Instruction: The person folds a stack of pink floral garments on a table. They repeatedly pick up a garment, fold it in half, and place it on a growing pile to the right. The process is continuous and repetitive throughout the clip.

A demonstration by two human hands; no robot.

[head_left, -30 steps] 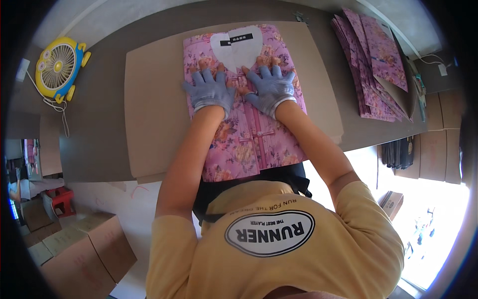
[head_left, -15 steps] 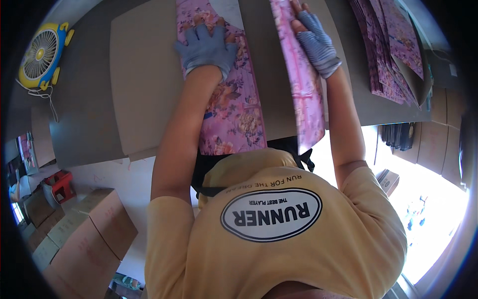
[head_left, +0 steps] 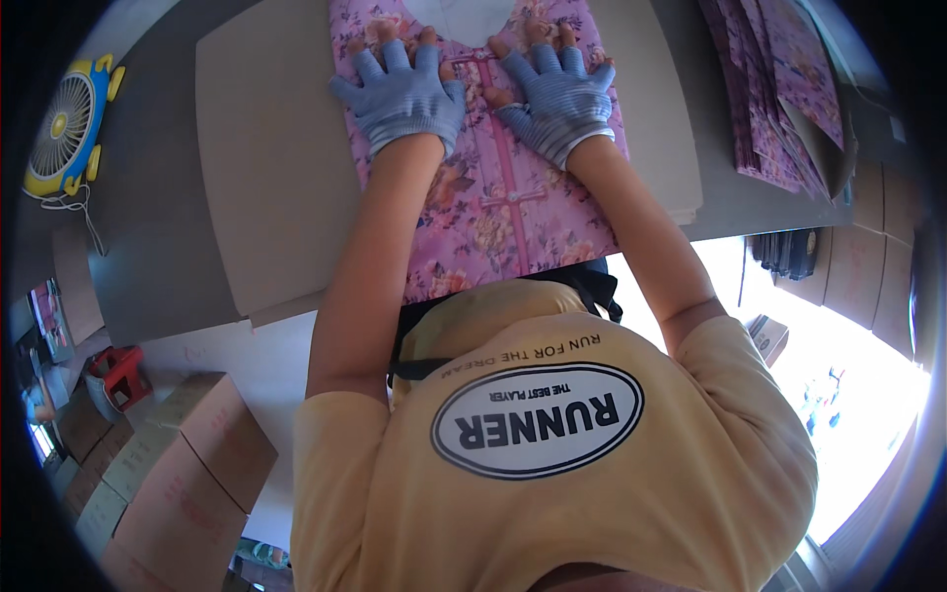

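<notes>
A pink floral piece shaped like the front of a garment [head_left: 464,232] lies flat before me, its two front panels meeting at a centre line with pink knotted trim. White shows in the rounded neck opening [head_left: 459,18] at its far end. On the left panel rests my left hand [head_left: 404,99], palm down with fingers spread. My right hand [head_left: 564,97] is likewise spread flat on the right panel, its thumb near the centre line. Both wear blue fingerless gloves, striped on the right. Whether the piece is paper or cloth I cannot tell.
Beneath the piece is a large tan board [head_left: 266,168] on a grey table [head_left: 148,257]. At the far right lies a stack of similar pink floral pieces [head_left: 774,89]. A yellow and blue fan [head_left: 61,128] stands far left. Cartons [head_left: 187,483] sit on the floor at left.
The right panel, raised on edge half a second ago, now lies down against the left one. My right hand has moved left with it and turned palm down. My left hand stays on its panel.
</notes>
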